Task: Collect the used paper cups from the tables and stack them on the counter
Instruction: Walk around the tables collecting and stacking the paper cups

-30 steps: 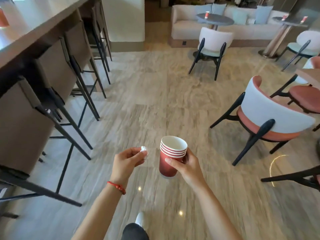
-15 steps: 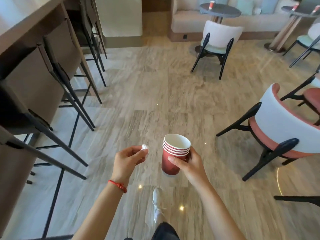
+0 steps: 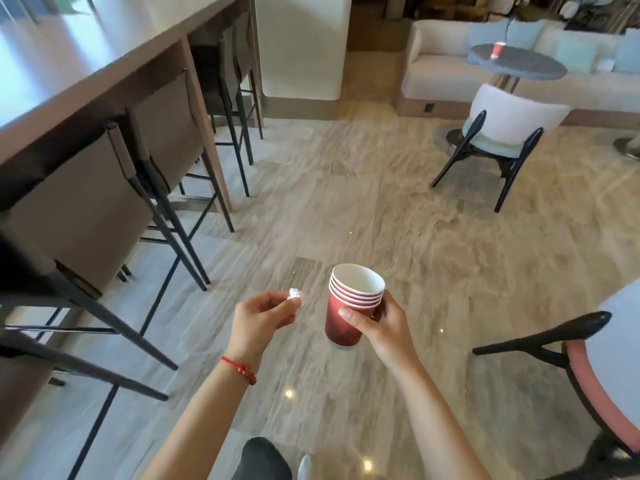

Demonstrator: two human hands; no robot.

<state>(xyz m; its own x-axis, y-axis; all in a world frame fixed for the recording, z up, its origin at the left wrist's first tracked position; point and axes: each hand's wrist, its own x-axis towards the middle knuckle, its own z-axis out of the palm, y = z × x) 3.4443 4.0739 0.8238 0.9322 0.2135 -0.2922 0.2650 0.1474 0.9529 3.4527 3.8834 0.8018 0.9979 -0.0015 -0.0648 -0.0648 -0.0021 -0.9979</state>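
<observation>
My right hand (image 3: pixel 384 325) grips a nested stack of several red paper cups (image 3: pixel 349 308) with white rims, held upright over the floor in front of me. Just left of it, my left hand (image 3: pixel 258 320) pinches a small crumpled white paper scrap (image 3: pixel 295 295) between thumb and fingers. The long counter (image 3: pixel 69 71) runs along the left side. Far ahead, a single red cup (image 3: pixel 497 50) stands on a round grey table (image 3: pixel 519 64) by the sofa.
Several bar stools (image 3: pixel 114 202) with black legs line the counter at left. A white chair (image 3: pixel 502 133) stands before the round table, and a pink-and-white chair (image 3: pixel 609 375) sits close at right. Marble floor (image 3: pixel 346 209) stretches ahead between them.
I have walked forward and the view has turned left toward the counter; the far table and sofa look closer. Both hands keep the same hold.
</observation>
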